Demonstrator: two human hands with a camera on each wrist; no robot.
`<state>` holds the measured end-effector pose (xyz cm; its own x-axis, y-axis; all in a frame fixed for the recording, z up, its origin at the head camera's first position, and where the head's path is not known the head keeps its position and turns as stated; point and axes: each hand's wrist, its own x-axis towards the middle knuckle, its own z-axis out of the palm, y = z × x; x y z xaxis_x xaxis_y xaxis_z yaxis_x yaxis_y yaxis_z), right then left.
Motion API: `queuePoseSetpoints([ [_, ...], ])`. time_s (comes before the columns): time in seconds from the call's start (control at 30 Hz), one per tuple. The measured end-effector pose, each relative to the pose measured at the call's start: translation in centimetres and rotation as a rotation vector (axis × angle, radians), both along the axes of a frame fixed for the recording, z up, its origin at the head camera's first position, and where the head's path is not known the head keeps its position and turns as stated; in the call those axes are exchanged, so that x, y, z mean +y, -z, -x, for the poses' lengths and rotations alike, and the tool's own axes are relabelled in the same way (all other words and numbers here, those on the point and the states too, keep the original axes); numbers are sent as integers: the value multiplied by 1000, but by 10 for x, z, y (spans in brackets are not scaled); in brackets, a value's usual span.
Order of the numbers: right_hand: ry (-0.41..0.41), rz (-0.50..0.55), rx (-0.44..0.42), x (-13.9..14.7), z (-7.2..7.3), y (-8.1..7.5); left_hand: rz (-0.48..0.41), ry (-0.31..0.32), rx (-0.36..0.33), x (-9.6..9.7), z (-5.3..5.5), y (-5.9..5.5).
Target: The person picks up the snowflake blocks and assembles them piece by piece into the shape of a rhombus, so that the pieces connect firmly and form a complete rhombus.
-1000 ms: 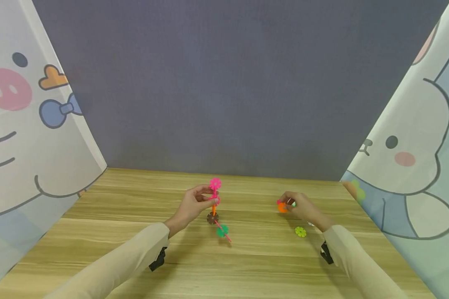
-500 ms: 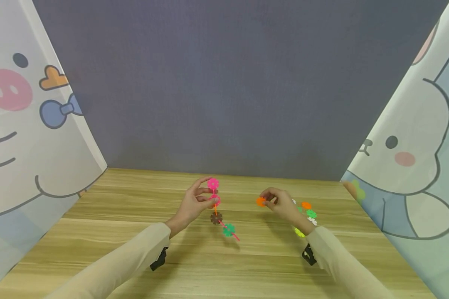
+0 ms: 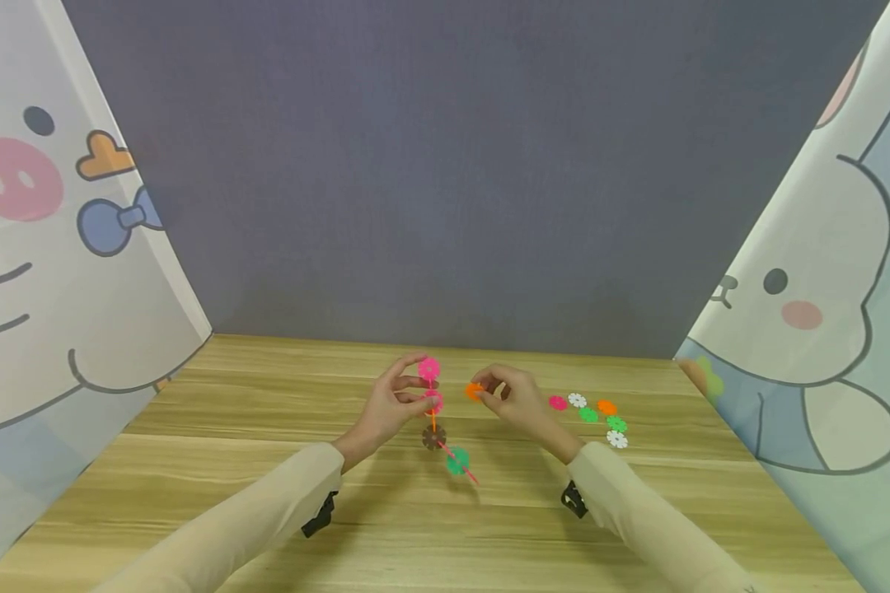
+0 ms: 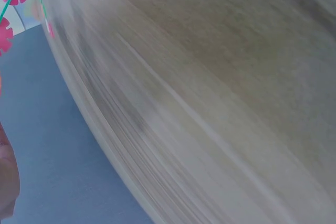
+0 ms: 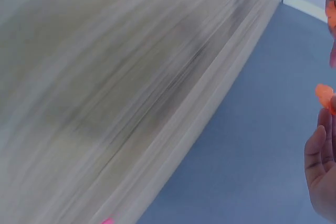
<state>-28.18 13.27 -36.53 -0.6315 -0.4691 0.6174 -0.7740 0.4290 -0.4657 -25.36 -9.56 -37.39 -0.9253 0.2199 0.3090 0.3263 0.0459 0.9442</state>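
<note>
Near the middle of the table, my left hand (image 3: 389, 405) pinches a chain of notched plastic snowflake discs at its second pink disc (image 3: 433, 402). Above it stands another pink disc (image 3: 428, 369). Below hang an edge-on orange disc, a brown disc (image 3: 433, 437), a green disc (image 3: 457, 461) and edge-on pink pieces. To the right, my right hand (image 3: 522, 403) pinches an orange snowflake disc (image 3: 475, 391) between thumb and fingers, a short gap away from the chain. In the right wrist view, that orange disc (image 5: 324, 96) is partly cut off by the frame edge.
Several loose discs lie on the wooden table (image 3: 386, 535) right of my right hand, among them a pink disc (image 3: 558, 403), a white disc (image 3: 617, 439) and an orange disc (image 3: 606, 408). A grey panel (image 3: 445, 181) stands behind, with printed cartoon sheets at both sides.
My right hand has taken the orange disc from the loose discs and moved left toward the chain. The yellow-green disc is now out of sight. My left hand has shifted slightly right.
</note>
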Motion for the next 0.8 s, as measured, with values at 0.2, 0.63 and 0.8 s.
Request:
queuePoseSetpoints([
  [0.2,18,-4,14,-16,-2,-2,41,2,-8,3,1,2],
  [0.63,4,50,94,-35,-5,-5,70,-21,-10,4,1,3],
  [0.8,13,54,152,-39,-5,-5,54,-7,-29,6,-1,1],
])
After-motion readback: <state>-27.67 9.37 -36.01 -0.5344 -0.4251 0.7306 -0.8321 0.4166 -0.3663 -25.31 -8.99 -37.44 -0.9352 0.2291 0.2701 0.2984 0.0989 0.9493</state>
